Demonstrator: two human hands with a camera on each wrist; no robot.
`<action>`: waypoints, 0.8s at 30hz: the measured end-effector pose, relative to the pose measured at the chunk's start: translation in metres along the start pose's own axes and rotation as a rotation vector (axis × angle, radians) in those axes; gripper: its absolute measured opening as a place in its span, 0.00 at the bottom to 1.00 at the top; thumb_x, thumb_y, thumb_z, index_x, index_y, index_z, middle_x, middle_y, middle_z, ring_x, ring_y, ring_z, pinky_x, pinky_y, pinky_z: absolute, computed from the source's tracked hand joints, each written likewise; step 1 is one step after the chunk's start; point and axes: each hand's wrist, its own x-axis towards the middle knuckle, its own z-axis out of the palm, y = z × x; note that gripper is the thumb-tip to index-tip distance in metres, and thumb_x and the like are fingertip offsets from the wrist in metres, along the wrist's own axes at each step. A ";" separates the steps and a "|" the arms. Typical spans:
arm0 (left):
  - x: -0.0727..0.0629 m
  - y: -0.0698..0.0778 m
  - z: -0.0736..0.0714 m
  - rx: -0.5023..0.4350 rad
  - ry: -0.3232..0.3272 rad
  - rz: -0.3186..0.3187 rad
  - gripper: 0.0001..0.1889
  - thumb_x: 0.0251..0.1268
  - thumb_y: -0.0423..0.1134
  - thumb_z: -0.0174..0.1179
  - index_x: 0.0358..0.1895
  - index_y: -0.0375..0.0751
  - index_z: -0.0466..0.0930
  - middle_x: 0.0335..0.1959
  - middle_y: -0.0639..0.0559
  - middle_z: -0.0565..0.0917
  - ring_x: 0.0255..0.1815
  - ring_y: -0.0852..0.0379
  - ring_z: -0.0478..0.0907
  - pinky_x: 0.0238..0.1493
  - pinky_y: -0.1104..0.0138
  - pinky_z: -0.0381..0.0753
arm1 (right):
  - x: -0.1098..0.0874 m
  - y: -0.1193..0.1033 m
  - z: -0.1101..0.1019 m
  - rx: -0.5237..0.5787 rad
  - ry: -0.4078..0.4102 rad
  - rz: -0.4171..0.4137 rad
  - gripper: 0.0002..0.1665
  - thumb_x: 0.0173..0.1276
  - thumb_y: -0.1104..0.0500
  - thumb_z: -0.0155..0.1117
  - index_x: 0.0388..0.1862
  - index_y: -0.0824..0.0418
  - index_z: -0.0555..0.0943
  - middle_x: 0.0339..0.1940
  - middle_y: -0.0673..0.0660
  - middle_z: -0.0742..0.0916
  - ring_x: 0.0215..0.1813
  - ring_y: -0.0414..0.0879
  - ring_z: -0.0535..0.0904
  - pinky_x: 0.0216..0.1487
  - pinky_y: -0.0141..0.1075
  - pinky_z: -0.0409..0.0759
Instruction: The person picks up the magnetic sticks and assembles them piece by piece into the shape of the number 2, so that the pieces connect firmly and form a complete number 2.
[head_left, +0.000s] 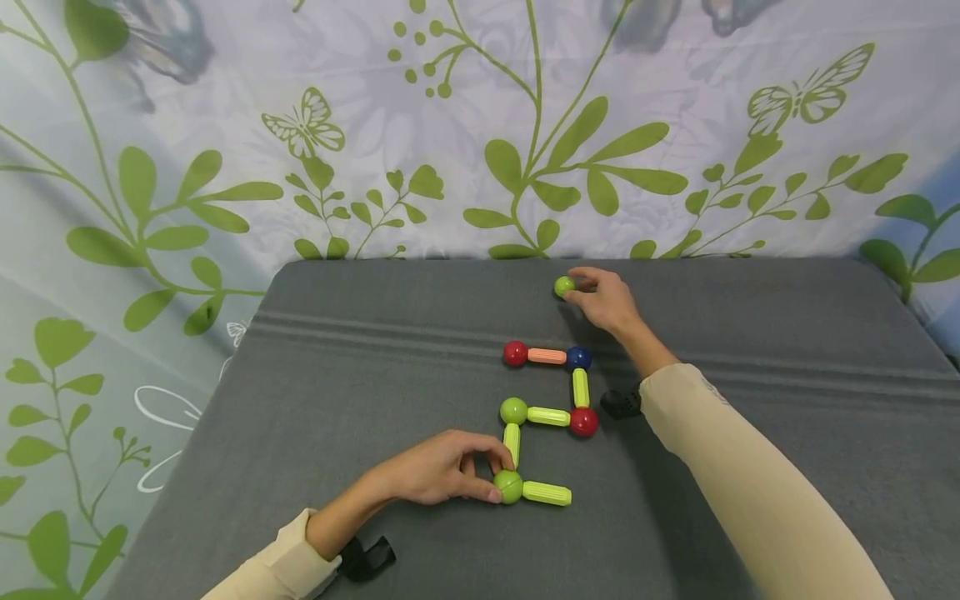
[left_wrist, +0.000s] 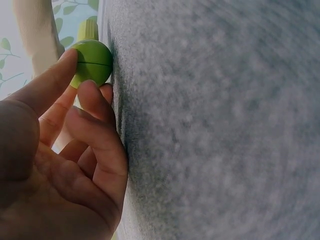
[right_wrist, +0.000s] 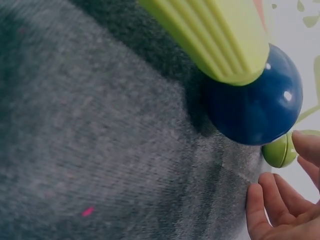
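My left hand pinches a green ball between thumb and fingertips at the near end of a zigzag chain. From this ball one yellow-green stick points right, and another runs up to a second green ball. In the left wrist view, the pinched ball sits close to the grey surface, a stick behind it. My right hand has thumb and fingertips around a separate green ball near the far edge. The right wrist view shows this ball partly behind the thumb.
The chain continues through a yellow-green stick, a red ball, another stick, a blue ball, an orange stick and a red ball. A patterned cloth hangs behind the grey table.
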 end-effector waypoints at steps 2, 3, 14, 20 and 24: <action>0.000 0.000 0.000 0.000 0.000 0.001 0.14 0.63 0.38 0.69 0.51 0.46 0.81 0.41 0.59 0.81 0.20 0.66 0.70 0.25 0.73 0.70 | 0.001 0.000 0.000 -0.005 0.002 -0.007 0.26 0.75 0.57 0.60 0.69 0.62 0.73 0.64 0.68 0.77 0.65 0.64 0.70 0.59 0.57 0.70; 0.000 0.000 0.000 0.000 0.000 0.000 0.14 0.63 0.38 0.69 0.51 0.46 0.81 0.41 0.59 0.81 0.20 0.66 0.70 0.25 0.73 0.70 | 0.001 0.001 0.000 -0.010 0.005 -0.010 0.26 0.75 0.57 0.60 0.69 0.62 0.73 0.64 0.68 0.77 0.65 0.64 0.70 0.59 0.57 0.70; -0.001 0.001 0.001 -0.008 0.000 -0.005 0.13 0.63 0.37 0.69 0.50 0.46 0.81 0.41 0.60 0.81 0.19 0.66 0.70 0.24 0.73 0.70 | 0.003 0.000 0.007 -0.036 0.090 -0.018 0.19 0.72 0.59 0.65 0.60 0.61 0.80 0.56 0.66 0.83 0.51 0.61 0.80 0.46 0.51 0.77; 0.000 0.000 0.001 -0.008 0.002 -0.009 0.13 0.63 0.37 0.69 0.50 0.47 0.81 0.41 0.60 0.81 0.20 0.66 0.71 0.25 0.73 0.71 | 0.002 0.001 0.008 -0.062 0.094 -0.031 0.19 0.72 0.58 0.64 0.59 0.63 0.80 0.54 0.67 0.83 0.51 0.62 0.79 0.47 0.53 0.76; 0.000 -0.001 0.001 -0.003 0.002 -0.003 0.14 0.63 0.37 0.69 0.51 0.46 0.81 0.41 0.60 0.81 0.21 0.66 0.71 0.26 0.73 0.71 | 0.003 0.001 0.008 -0.080 0.064 -0.043 0.24 0.72 0.56 0.64 0.63 0.63 0.76 0.58 0.67 0.80 0.57 0.64 0.76 0.53 0.56 0.73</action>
